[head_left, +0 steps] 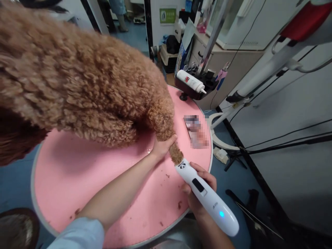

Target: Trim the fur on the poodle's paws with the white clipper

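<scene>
A curly brown dog (103, 79) stands on a round pink grooming table (111, 176), its body filling the upper left. My left hand (164, 147) is closed around one of its lower legs. Below that grip the paw (176, 155) sticks out toward me. My right hand (199, 186) holds white hair clippers (207, 197), fingers wrapped round the body and a blue light glowing near the back end. The clippers' head is at the paw fur and appears to touch it; the blade itself is hidden.
A black tool holder (207, 83) at the table's far edge carries a white bottle (190, 81) and scissors. A pixelated flat object (197, 131) lies on the table's right side. Hair clumps (179, 205) are scattered in front. A white stand arm (249, 81) rises at right.
</scene>
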`<state>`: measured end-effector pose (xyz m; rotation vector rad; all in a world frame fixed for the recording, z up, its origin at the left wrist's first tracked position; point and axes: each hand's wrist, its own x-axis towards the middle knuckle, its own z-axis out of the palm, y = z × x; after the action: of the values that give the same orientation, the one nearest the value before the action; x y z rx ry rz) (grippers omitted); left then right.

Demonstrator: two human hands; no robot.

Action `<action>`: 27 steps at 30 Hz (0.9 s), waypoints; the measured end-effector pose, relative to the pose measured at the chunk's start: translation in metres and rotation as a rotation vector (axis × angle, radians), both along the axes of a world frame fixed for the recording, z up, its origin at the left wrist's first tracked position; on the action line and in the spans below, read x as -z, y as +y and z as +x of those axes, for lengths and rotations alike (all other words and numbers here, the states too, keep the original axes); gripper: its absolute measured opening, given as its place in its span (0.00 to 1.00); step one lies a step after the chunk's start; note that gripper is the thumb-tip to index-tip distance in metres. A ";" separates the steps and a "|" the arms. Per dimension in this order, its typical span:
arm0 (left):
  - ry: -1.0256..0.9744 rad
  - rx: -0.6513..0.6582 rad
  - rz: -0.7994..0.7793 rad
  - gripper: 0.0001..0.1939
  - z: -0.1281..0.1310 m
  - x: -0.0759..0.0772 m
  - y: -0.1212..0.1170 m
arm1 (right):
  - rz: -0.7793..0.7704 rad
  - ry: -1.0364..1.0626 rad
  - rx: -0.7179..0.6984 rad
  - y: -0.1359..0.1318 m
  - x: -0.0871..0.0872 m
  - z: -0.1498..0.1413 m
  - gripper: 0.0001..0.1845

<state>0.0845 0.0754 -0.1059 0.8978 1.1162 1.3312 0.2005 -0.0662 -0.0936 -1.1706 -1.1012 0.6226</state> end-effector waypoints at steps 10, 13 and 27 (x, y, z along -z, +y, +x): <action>0.013 0.016 0.038 0.18 -0.004 -0.005 -0.001 | 0.007 -0.153 0.034 0.001 -0.001 -0.007 0.26; 0.017 0.019 0.052 0.17 -0.004 -0.004 -0.001 | 0.036 -0.200 0.002 0.004 0.001 -0.008 0.28; -0.015 -0.017 0.008 0.21 0.003 -0.021 -0.007 | -0.045 -0.214 -0.099 -0.025 0.005 0.017 0.27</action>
<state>0.0875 0.0683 -0.0853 0.8845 1.1100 1.3552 0.2173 -0.0908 -0.0986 -1.2488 -1.3387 0.6110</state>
